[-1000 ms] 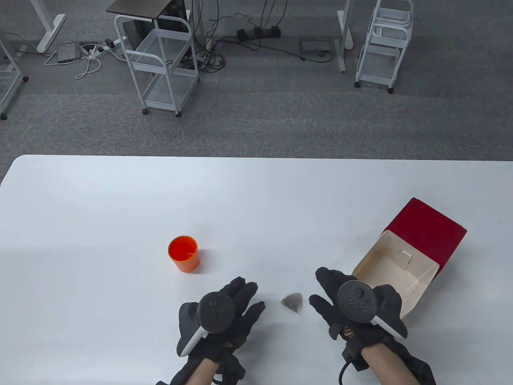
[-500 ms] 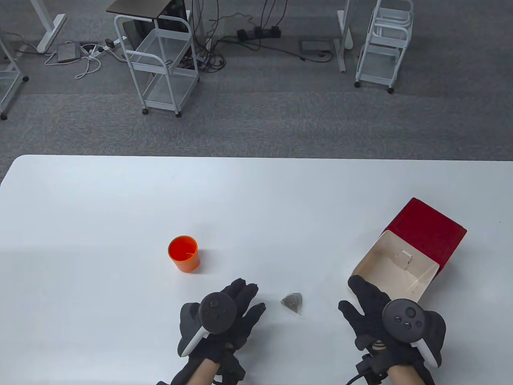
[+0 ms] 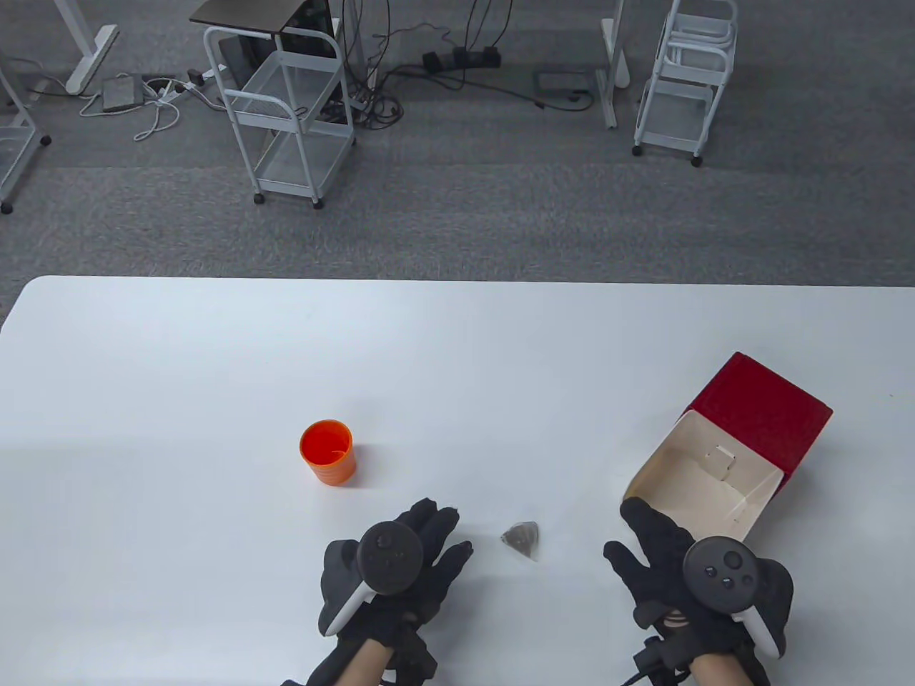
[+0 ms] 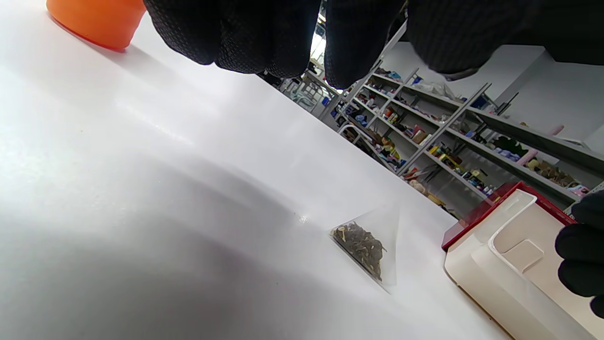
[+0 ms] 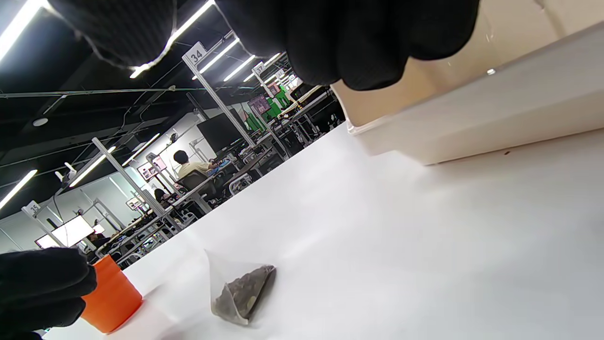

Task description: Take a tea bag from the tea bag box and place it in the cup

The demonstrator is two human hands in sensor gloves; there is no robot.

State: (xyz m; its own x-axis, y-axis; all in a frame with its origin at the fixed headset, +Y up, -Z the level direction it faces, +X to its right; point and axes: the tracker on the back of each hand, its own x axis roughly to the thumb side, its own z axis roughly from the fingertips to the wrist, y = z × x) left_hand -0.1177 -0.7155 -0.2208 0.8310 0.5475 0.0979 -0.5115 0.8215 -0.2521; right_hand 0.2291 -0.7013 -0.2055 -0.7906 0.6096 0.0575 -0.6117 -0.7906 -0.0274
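A white table (image 3: 214,343) fills the lower half of the table view, with grey carpet, two wire carts and cables beyond its far edge.

The tea bag (image 3: 522,539) lies loose on the table at lower centre, out of the box and not in the cup, with neither hand touching it. It is a small clear pyramid with dark leaf inside. The left hand (image 3: 400,564) rests flat just to its left, fingers spread and holding nothing. The right hand (image 3: 668,564) sits further off at lower right, fingers apart and empty, its fingertips touching or almost touching the near edge of the box (image 3: 729,450). The cup (image 3: 327,451) stands upright to the upper left of the left hand.

Risks, as I judge them: the mesh is thin and light, so gloved fingers could slide it along the smooth top instead of lifting it. The cup's mouth is narrow and the cup looks light; a hand brushing the rim could tip it, or the bag could catch on the rim and fall outside.

Count: one tea bag, one cup, one open box lying on its side, two hands.
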